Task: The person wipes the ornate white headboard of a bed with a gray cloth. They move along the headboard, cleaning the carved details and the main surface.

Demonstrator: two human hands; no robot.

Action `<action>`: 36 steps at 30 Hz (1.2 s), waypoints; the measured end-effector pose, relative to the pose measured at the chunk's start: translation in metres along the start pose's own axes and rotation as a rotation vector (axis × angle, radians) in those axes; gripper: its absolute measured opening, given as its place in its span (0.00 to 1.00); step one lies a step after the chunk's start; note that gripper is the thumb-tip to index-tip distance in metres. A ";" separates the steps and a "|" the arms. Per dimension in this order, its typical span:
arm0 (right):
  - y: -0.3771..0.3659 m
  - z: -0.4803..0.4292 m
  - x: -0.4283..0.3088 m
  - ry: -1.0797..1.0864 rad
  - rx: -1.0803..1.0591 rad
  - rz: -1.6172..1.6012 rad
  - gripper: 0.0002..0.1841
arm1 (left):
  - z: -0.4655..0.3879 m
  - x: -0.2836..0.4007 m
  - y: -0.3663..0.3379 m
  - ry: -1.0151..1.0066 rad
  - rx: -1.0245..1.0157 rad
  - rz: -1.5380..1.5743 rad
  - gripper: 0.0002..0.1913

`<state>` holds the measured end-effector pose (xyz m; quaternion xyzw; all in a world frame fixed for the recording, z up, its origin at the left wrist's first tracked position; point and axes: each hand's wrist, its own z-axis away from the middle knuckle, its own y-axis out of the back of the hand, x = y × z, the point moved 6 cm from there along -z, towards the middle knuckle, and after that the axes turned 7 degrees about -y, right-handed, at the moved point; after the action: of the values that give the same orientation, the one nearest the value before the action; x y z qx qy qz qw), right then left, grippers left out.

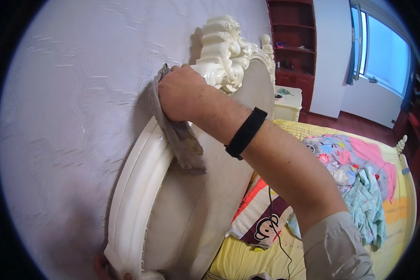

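My right hand grips a grey cloth and presses it on the curved cream top rail of a bed headboard. One end of the cloth hangs over the front of the rail, against the grey-beige padded panel. Just beyond the hand rises a glossy carved crest. At the lower left, partly cut off by the picture's edge, my left hand holds the lower end of the rail, with fingers showing on both sides of it. A black band circles my right forearm.
A white textured wall stands close behind the headboard. On the yellow-sheeted bed lie a striped pillow, a dark cable and rumpled bedding. Farther off are a cream nightstand, dark red shelves and a window.
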<state>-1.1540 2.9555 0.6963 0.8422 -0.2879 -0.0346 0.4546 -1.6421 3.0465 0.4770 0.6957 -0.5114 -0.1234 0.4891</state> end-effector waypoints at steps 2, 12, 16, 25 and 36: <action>0.002 -0.002 -0.003 0.039 -0.019 0.022 0.11 | 0.000 0.003 0.000 0.029 0.000 -0.009 0.50; 0.008 0.028 -0.118 0.315 -0.105 -0.246 0.11 | 0.000 0.012 0.003 0.005 0.041 -0.076 0.52; 0.015 0.061 -0.184 0.426 -0.059 -0.296 0.11 | 0.002 0.012 0.003 -0.112 0.021 -0.222 0.51; 0.024 0.099 -0.238 0.518 0.082 -0.354 0.11 | 0.004 0.002 0.002 -0.009 0.201 0.010 0.55; 0.031 0.117 -0.217 0.517 0.167 -0.391 0.12 | -0.001 0.011 0.001 -0.066 0.217 -0.039 0.49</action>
<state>-1.3859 2.9674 0.6081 0.8968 0.0020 0.1175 0.4266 -1.6378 3.0381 0.4820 0.7500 -0.5238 -0.0999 0.3914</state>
